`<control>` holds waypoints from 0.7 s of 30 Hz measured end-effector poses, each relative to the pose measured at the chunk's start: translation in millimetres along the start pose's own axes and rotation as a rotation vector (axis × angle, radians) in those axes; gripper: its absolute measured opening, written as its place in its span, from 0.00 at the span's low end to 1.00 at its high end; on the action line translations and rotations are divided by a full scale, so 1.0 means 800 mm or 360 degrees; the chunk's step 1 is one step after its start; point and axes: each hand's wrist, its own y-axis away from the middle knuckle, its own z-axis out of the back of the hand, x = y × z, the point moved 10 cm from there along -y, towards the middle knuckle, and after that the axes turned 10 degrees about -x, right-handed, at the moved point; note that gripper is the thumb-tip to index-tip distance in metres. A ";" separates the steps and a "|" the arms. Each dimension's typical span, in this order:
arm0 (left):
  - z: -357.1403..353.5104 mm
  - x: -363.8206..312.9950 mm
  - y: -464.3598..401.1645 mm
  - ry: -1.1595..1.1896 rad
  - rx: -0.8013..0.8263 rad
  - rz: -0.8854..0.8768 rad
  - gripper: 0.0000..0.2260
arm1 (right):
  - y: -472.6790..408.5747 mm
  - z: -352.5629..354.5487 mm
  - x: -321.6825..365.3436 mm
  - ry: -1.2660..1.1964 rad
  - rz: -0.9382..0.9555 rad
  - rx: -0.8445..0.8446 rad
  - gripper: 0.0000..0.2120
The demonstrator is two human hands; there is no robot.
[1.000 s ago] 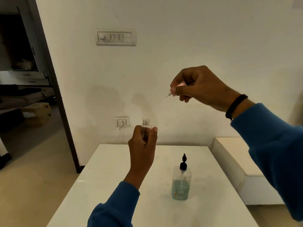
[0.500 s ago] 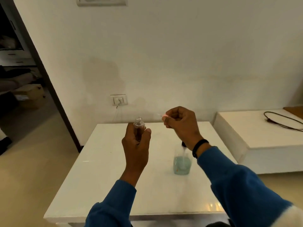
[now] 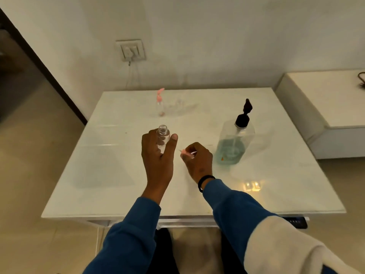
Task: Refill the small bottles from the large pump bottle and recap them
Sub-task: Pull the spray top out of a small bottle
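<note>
The right hand [image 3: 197, 161] hides most of the pink cap [image 3: 185, 153]; the far small bottle [image 3: 160, 104] is blurred.

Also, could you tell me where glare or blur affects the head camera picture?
Head view: warm lamp glare on the glossy white table near its front edge; wide-angle bending at the table edges; the small clear pink-capped bottle at the back looks soft and smeared.

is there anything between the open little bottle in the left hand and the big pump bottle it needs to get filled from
Nothing on the table, only the right hand, pinching a small pink cap. It hangs between the clear uncapped small bottle gripped by the left hand and the large clear pump bottle of blue-green liquid.
</note>
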 end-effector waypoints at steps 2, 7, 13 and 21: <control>0.006 0.026 0.005 -0.0066 -0.0060 0.0053 0.13 | 0.000 -0.018 -0.018 0.0079 -0.0028 0.0061 0.06; 0.013 0.039 -0.007 -0.0149 -0.0168 0.0058 0.11 | 0.006 -0.042 -0.039 0.0317 -0.0008 0.0154 0.06; 0.017 0.039 -0.008 -0.0113 -0.0195 0.0075 0.11 | 0.012 -0.049 -0.042 0.0420 0.0075 0.0167 0.05; 0.020 0.028 -0.010 -0.0082 -0.0214 0.0068 0.13 | 0.013 -0.033 -0.011 0.0390 0.0231 0.0163 0.12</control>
